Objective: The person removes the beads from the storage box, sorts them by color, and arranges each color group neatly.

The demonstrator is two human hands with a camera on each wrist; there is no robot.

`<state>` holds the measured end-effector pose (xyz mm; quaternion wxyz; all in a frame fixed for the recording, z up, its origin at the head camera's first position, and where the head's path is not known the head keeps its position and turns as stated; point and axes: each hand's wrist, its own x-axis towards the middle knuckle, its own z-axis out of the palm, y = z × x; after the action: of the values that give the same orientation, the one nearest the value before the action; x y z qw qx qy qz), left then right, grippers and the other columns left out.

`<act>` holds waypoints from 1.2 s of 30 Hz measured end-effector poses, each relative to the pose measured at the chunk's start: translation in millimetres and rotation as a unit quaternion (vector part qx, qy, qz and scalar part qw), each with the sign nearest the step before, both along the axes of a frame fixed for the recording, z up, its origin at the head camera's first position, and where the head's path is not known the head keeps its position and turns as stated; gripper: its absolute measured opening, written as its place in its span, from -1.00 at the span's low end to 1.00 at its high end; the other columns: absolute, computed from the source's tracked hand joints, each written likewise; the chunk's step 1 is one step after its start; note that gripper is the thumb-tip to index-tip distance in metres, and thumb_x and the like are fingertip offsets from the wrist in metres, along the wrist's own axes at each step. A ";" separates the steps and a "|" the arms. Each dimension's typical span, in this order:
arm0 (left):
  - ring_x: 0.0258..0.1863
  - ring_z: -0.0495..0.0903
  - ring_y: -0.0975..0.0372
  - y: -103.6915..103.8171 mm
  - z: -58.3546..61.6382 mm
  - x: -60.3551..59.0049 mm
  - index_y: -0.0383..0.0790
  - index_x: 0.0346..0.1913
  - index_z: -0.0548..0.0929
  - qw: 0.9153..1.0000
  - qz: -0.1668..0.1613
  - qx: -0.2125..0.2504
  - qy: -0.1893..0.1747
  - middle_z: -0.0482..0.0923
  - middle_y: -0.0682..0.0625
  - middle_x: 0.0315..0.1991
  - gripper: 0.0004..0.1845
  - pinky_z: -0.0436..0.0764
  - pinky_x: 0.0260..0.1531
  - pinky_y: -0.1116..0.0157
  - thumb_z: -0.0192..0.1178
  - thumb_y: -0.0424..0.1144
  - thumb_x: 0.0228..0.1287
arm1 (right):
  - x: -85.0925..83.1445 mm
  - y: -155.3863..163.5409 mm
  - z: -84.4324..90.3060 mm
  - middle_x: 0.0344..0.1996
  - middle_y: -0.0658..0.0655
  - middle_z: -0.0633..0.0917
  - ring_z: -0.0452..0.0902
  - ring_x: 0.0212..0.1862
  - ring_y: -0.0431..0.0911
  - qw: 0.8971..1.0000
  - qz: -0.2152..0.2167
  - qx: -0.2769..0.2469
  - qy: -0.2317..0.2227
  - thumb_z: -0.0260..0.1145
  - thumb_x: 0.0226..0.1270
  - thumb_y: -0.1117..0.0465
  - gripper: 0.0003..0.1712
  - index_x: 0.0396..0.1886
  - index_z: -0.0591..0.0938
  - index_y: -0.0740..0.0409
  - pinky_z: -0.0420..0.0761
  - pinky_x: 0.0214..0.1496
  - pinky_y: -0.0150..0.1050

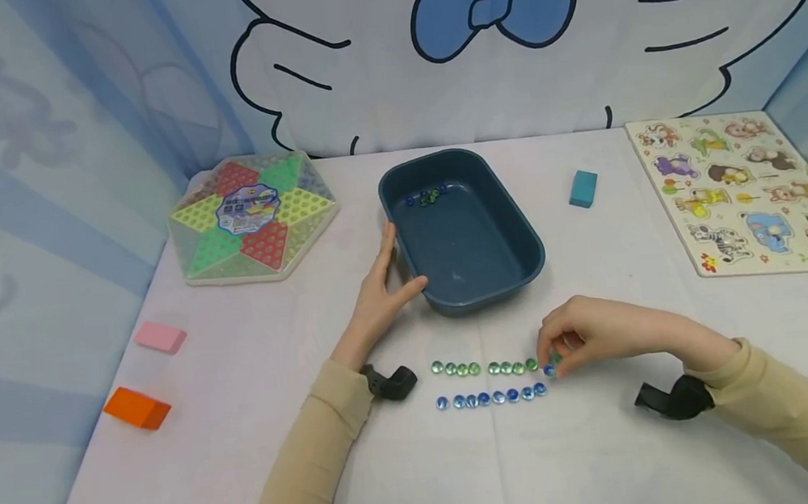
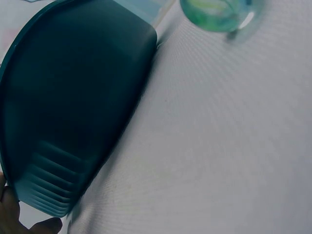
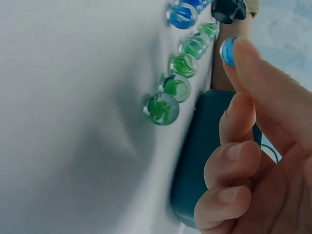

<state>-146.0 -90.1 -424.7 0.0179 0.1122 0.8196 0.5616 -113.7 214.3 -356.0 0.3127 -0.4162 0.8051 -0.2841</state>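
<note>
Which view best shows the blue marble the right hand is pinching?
The right wrist view: the blue marble sits close up at the fingers' tips, clear of the table. In the head view it is a tiny speck half hidden under the right hand. The left wrist view does not show it.

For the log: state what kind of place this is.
Probably a children's play or activity corner: a cartoon backdrop, a Chinese checkers board and an animal peg puzzle sit on the table.
</note>
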 end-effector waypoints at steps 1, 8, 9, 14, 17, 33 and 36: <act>0.45 -0.14 0.31 -0.3 -0.1 0.0 0.33 0.43 -0.20 1.000 0.000 0.001 0.001 -0.31 0.39 0.44 -0.07 -0.06 0.42 0.12 0.22 0.06 0.16 | 1.0 -0.4 -0.8 -0.61 -0.23 0.45 0.32 -0.56 -0.38 1.000 0.000 0.008 0.003 0.42 0.06 0.12 -0.87 -0.35 0.68 -0.13 0.36 -0.52 -0.50; 0.45 -0.13 0.30 -1.1 -1.3 -0.7 0.32 0.44 -0.19 1.000 -0.001 0.005 0.003 -0.30 0.38 0.44 -0.03 -0.05 0.41 0.12 0.18 0.26 0.08 | 7.8 -3.0 -2.3 -0.64 -0.25 0.40 0.27 -0.57 -0.40 0.998 0.009 0.046 0.030 0.44 0.02 0.13 -0.86 -0.38 0.68 -0.17 0.32 -0.50 -0.51; 0.45 -0.14 0.30 -1.0 -1.3 -0.8 0.33 0.44 -0.20 1.000 -0.002 0.006 0.003 -0.30 0.38 0.44 -0.04 -0.05 0.42 0.12 0.20 0.20 0.11 | 8.7 -3.4 -2.2 -0.64 -0.25 0.40 0.27 -0.58 -0.40 0.998 0.010 0.050 0.033 0.44 0.02 0.13 -0.86 -0.39 0.68 -0.18 0.32 -0.50 -0.51; 0.45 -0.15 0.29 -0.8 -0.6 -1.0 0.32 0.43 -0.20 1.000 -0.002 0.007 0.003 -0.31 0.36 0.45 -0.07 -0.07 0.42 0.11 0.22 -0.05 0.19 | 12.4 -5.0 -2.1 -0.65 -0.26 0.39 0.25 -0.59 -0.40 0.996 0.012 0.070 0.048 0.45 0.01 0.13 -0.86 -0.41 0.68 -0.21 0.30 -0.50 -0.50; 0.45 -0.15 0.30 -0.9 -1.0 -1.2 0.32 0.43 -0.20 1.000 -0.003 0.007 0.001 -0.31 0.37 0.44 -0.07 -0.07 0.42 0.12 0.22 -0.01 0.18 | 14.3 -5.9 -3.3 -0.66 -0.26 0.39 0.24 -0.59 -0.40 0.995 0.012 0.080 0.056 0.45 -0.01 0.13 -0.86 -0.43 0.67 -0.21 0.30 -0.49 -0.50; 0.46 -0.15 0.22 1.2 17.9 6.7 0.14 0.46 -0.21 1.000 -0.004 0.005 -0.022 -0.31 0.21 0.47 -0.06 -0.08 0.42 0.12 0.21 -0.18 0.20 | 16.3 -7.6 -6.7 -0.69 -0.25 0.37 0.24 -0.60 -0.39 0.993 -0.001 0.102 0.064 0.47 -0.04 0.12 -0.83 -0.44 0.63 -0.20 0.28 -0.48 -0.47; 0.46 -0.14 0.15 2.5 32.0 13.4 0.00 0.47 -0.19 1.000 -0.007 0.007 -0.025 -0.29 0.09 0.49 -0.07 -0.07 0.42 0.10 0.20 -0.22 0.21 | 15.3 -6.4 -5.0 -0.69 -0.25 0.38 0.24 -0.60 -0.39 0.993 -0.004 0.099 0.061 0.47 -0.04 0.10 -0.82 -0.42 0.64 -0.20 0.28 -0.49 -0.47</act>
<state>-132.6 -87.6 -392.7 0.0415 0.1038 0.8139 0.5702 -98.5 207.9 -361.0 0.3017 -0.3966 0.8484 -0.1788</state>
